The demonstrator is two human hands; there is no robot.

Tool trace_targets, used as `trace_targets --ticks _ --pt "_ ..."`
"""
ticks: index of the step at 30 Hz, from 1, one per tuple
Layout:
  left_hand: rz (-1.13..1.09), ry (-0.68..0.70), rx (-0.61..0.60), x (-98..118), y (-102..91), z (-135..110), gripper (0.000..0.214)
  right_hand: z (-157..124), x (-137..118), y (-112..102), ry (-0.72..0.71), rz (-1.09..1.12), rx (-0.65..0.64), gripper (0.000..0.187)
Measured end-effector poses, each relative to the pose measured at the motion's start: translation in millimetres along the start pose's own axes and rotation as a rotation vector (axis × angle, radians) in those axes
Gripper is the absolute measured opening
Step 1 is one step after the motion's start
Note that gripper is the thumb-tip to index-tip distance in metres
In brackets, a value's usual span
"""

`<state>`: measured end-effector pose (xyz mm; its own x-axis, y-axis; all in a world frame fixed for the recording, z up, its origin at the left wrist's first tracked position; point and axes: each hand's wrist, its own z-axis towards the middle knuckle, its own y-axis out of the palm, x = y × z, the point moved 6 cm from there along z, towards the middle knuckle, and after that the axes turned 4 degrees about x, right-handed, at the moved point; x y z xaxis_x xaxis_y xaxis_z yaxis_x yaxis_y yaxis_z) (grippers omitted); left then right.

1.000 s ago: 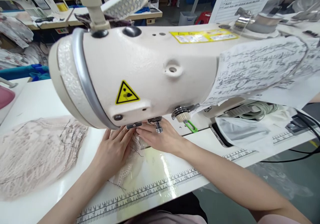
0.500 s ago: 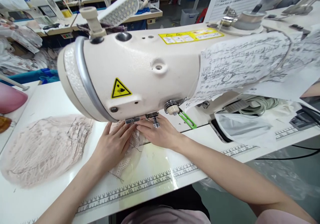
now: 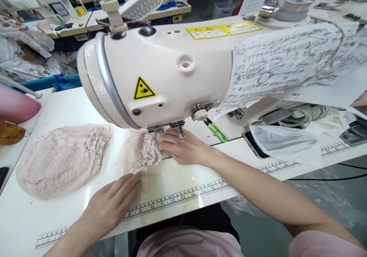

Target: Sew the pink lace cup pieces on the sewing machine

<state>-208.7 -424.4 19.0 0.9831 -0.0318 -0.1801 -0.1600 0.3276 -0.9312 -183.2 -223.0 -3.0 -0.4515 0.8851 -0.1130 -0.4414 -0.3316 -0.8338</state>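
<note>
The left hand [image 3: 110, 202], flat with straight fingers, should gently smooth the lace [image 3: 140, 151] ahead, and the right hand [image 3: 182, 146], grip unclear, should steady its edge.

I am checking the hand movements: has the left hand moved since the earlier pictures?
Yes. Judged against the sewing machine, the left hand has moved away from it, toward the ruler marks and the person.

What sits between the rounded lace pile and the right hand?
In the head view, another lace piece lies between the rounded lace pile and the right hand, which touches it; white tabletop shows between piece and pile.
</note>
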Motion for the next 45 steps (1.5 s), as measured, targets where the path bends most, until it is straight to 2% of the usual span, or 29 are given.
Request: trace_targets --ticks 3,5,8,11,14,16,20,23,27,30,36,45 --pt "-0.125 -0.378 -0.002 -22 -10.4 8 0.024 0 1 -2 0.001 0.059 0.003 0.021" --pt "-0.126 -0.472 0.012 -33 -19.5 18 0.025 1 1 -4 -0.010 0.057 0.044 0.015" --pt "-0.096 -0.341 -0.018 -40 -18.7 42 0.029 2 0 -7 -0.039 0.036 0.120 0.014" --pt "-0.047 -0.170 -0.076 -42 1.0 66 0.034 3 1 -7 -0.052 0.036 0.113 0.016" --pt "0.036 -0.049 -0.048 -41 17.5 82 0.038 2 1 -5 -0.048 0.028 0.070 0.015" --pt "0.097 -0.015 -0.001 -39 21.2 86 0.035 2 1 -5 -0.023 0.008 0.075 0.015" --pt "0.157 -0.012 0.076 -35 18.2 84 0.031 3 2 -6 0.055 -0.077 0.118 0.023" --pt "0.123 -0.030 0.094 -35 18.0 81 0.031 5 -4 0 -0.023 -0.119 0.093 0.012" --pt "0.080 -0.072 0.135 -38 23.2 77 0.026 5 -6 5 -0.067 -0.117 0.107 0.023" --pt "-0.009 -0.085 0.210 -40 30.6 73 0.021 4 -6 3 -0.063 -0.105 0.146 0.021" --pt "-0.089 -0.129 0.074 -44 60.7 66 0.044 3 -6 3 -0.043 -0.105 0.173 0.019" --pt "-0.053 -0.124 0.052 -48 60.4 63 0.043 4 -8 0 -0.005 -0.142 0.169 0.022"
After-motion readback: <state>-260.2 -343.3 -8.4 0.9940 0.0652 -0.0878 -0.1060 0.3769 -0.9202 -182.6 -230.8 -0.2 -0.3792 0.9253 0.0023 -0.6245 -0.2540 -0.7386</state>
